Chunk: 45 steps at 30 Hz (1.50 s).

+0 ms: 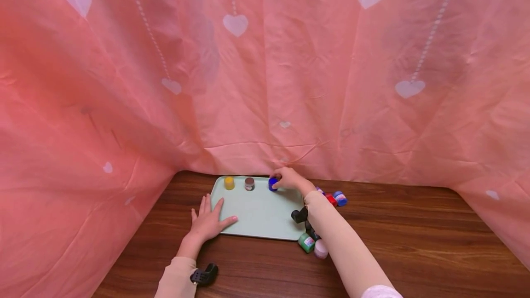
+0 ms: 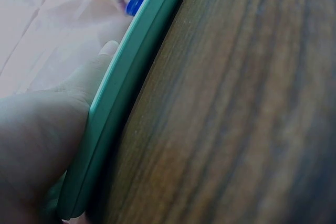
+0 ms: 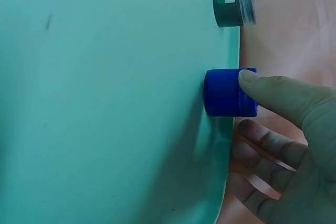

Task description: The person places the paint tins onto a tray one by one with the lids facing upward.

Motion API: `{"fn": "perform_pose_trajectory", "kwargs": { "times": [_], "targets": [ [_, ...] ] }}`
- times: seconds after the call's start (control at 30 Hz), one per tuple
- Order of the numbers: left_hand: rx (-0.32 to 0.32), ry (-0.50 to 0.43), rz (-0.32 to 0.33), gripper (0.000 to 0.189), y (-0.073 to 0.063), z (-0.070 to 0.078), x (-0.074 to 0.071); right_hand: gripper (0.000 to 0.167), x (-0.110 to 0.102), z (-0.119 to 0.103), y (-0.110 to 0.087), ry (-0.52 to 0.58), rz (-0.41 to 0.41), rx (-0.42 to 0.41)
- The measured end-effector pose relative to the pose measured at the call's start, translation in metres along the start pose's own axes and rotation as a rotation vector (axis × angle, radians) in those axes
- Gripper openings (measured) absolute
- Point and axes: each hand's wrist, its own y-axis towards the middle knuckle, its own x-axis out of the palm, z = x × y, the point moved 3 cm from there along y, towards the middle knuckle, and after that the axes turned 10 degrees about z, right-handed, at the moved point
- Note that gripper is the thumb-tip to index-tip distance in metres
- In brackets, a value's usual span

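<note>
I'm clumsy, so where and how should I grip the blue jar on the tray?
Probably by the sides of its round lid, from above and the right: the blue jar stands upright, lid uppermost, with the brown jar on its left.

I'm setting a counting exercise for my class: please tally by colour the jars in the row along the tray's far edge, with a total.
Yellow jar: 1
Brown jar: 1
Blue jar: 1
Total: 3

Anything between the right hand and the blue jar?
Nothing visible. The right hand holds the blue jar; the brown-lidded jar stands apart, left of it in the head view.
</note>
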Motion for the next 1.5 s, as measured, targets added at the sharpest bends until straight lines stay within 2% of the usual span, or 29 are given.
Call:
{"fn": "perform_pose_trajectory", "kwargs": {
  "times": [0.13,0.3,0.6,0.83,1.23,1.5],
  "targets": [
    [0.001,-0.004,0.003,0.091,0.001,0.0,0.0,0.04,-0.003,-0.002,-0.002,0.001,0.003,-0.003],
    [0.0,-0.002,0.003,0.091,0.001,0.0,0.001,0.043,-0.009,-0.009,-0.006,-0.033,0.008,-0.047],
    [0.002,0.003,0.005,0.091,0.002,-0.001,0.001,0.039,-0.025,-0.02,-0.022,-0.08,0.02,-0.183],
    [0.002,0.009,0.003,0.092,0.0,0.001,0.0,0.034,-0.037,-0.019,-0.045,-0.114,0.094,-0.334],
    [-0.006,0.005,0.004,0.092,0.0,-0.001,0.003,0.035,-0.056,-0.011,-0.09,-0.09,0.112,-0.311],
    [-0.007,0.003,0.004,0.091,0.001,0.001,0.003,0.035,-0.059,0.006,-0.122,-0.057,0.136,-0.281]
  ]
}}
